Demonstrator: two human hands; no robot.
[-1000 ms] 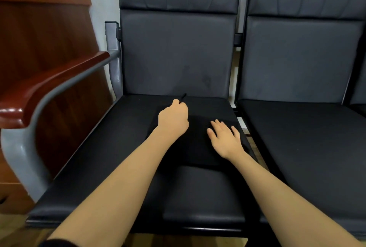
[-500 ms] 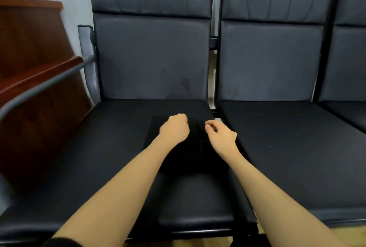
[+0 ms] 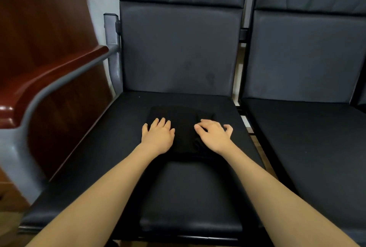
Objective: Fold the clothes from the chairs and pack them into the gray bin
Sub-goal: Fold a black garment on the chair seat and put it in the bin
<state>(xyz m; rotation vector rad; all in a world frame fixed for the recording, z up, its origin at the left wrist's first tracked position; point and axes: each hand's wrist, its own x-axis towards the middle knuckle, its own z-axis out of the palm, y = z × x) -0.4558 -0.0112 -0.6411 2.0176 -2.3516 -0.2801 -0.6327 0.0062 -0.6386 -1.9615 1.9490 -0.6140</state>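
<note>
A black folded garment (image 3: 183,126) lies in the middle of the left chair's black seat (image 3: 111,147). My left hand (image 3: 158,135) rests flat on the garment's left part with its fingers straight. On the garment's right edge lies my right hand (image 3: 213,134), its fingers spread and slightly bent, holding nothing that I can see. The garment's near part is partly hidden behind both hands. The gray bin is not in view.
A second black chair (image 3: 309,138) stands to the right, its seat bare. A wooden armrest (image 3: 49,82) on a grey metal frame runs along the left, with a brown wooden panel (image 3: 39,29) behind it. Wood floor shows below the seat's front edge.
Both hands were curled on the garment half a second ago. Now the left hand lies flat and the right has spread out. The hands have moved apart.
</note>
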